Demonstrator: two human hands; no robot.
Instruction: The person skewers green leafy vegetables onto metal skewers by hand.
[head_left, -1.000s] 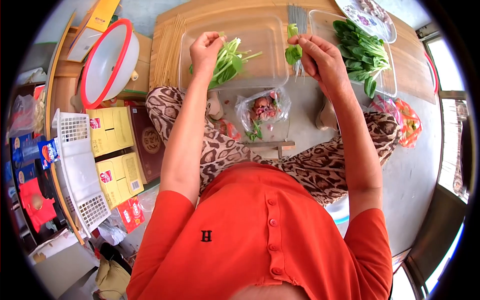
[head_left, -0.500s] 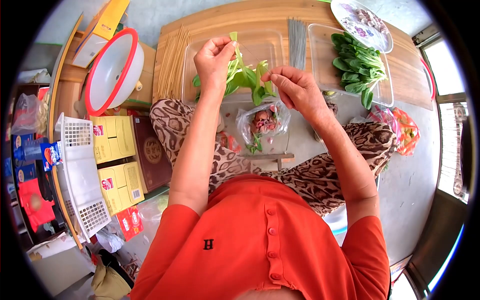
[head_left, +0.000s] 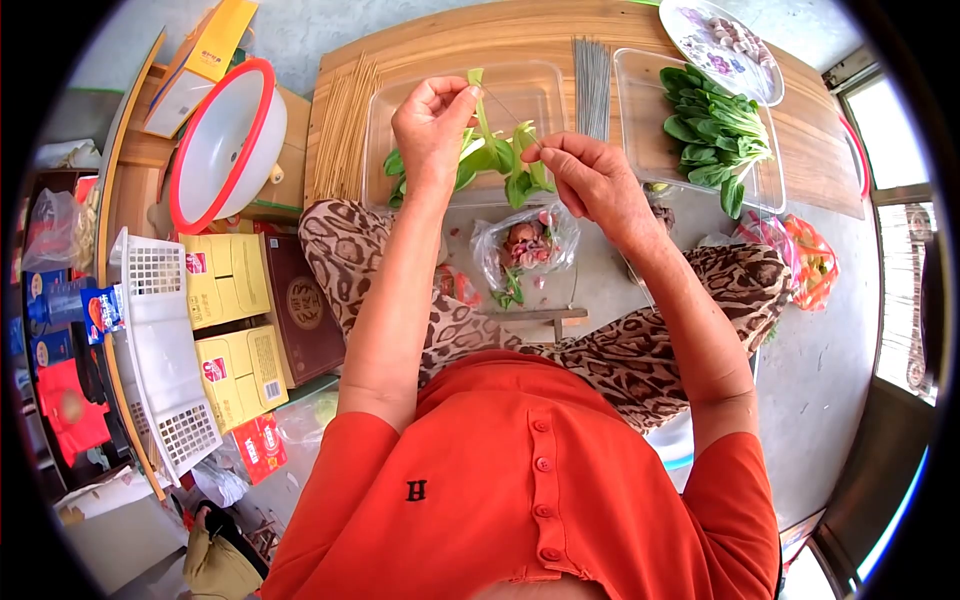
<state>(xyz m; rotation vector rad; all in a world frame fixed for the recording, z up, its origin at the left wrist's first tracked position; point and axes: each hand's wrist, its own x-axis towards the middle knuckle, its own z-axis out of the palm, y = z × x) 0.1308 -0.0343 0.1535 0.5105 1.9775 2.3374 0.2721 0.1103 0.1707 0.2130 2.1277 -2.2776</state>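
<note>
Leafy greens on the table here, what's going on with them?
A person's left hand pinches a green stalk over a clear tub, while the right hand holds what looks like a thin skewer, leaves hanging between them. More leafy greens lie in a second tub, to the right of a bundle of grey sticks.

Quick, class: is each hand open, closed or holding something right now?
Left hand: closed, pinching a green stalk.
Right hand: closed, pinching a thin skewer.

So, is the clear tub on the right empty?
No: leafy greens lie in the clear tub, bare plastic to their left.
</note>
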